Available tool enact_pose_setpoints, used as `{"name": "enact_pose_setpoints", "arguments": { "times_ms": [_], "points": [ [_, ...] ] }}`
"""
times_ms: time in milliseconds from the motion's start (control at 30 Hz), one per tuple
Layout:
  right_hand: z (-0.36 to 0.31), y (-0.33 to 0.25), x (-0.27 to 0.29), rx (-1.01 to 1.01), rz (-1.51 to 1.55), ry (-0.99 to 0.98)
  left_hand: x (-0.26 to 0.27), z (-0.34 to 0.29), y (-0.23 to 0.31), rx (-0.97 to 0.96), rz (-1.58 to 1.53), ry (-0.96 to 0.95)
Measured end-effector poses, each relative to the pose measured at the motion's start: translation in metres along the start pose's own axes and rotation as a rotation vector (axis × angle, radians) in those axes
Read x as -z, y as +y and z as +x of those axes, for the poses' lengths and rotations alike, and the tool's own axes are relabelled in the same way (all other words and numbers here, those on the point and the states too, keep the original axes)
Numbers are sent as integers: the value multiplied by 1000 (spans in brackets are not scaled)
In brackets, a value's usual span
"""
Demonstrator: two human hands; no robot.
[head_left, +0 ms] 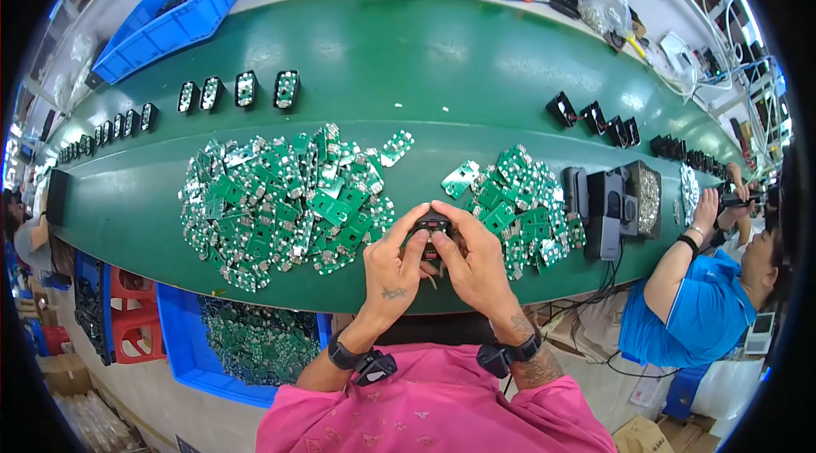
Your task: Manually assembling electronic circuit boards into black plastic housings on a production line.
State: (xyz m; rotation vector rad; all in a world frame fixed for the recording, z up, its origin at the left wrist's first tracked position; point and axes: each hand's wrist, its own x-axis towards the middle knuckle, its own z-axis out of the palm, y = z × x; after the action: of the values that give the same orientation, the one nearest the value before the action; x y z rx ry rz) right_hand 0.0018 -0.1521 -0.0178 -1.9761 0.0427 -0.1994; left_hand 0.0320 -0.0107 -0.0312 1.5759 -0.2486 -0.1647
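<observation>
My left hand and my right hand meet at the near edge of the green table. Between them they grip a small black plastic housing, thumbs pressing on its face and index fingers curled round its far end. Bits of red show inside it; the rest is hidden by my fingers. To the left of my hands spreads a large heap of green circuit boards. A smaller heap of circuit boards lies just to the right.
Filled black housings line the far left, other black housings the far right. Right of the boards are black devices and a parts bin. Blue crates stand behind and below left. A co-worker sits right.
</observation>
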Motion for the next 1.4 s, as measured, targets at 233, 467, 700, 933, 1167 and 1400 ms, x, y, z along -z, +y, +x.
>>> {"name": "enact_pose_setpoints", "arguments": {
  "times_ms": [233,467,700,933,1167,1400],
  "points": [
    [149,6,28,-111,69,7,14,-26,-13,-87,179,102],
    [242,57,-5,-226,24,25,1,-37,-26,-433,463,66],
    [221,46,63,14,-992,139,16,-44,-37,-329,358,109],
    [182,89,207,-244,-1321,211,6,-37,-31,-440,377,-35],
    [122,-8,111,-3,-648,-139,-7,-42,-22,-216,199,71],
    [53,-31,41,256,-390,-551,-13,-25,-23,-380,400,134]
  ]
}}
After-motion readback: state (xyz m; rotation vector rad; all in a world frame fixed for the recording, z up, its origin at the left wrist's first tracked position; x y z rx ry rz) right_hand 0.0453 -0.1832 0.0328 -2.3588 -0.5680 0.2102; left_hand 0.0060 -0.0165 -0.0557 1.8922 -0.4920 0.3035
